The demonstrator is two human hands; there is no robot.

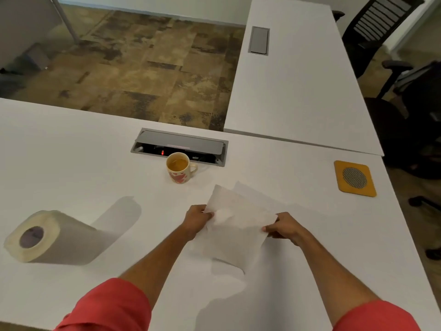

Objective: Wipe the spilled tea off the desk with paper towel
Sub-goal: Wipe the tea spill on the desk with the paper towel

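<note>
The thin white paper towel sheet (235, 225) hangs between both hands just above the white bench (71, 163), part of it folded over beyond the fingers and its lower edge drooping toward the person. It looks very light, limp and easy to tear, more so once wet, so it is best bunched or folded into a pad and pressed flat, not dragged by one corner.

The left hand (196, 219) grips the sheet's left edge, its fingers curled and closed on the paper. The right hand (282, 229) pinches the right edge, thumb and fingers together on it.

Beyond the left fingers, well apart, stands a cream ceramic mug with red hearts (181, 170) holding amber tea. No puddle is plainly visible on the bench; against the white surface I cannot tell where the spill lies. Far to the left of the left fingers lies the white paper towel roll (51, 237) on its side, a tail unrolled.
</note>
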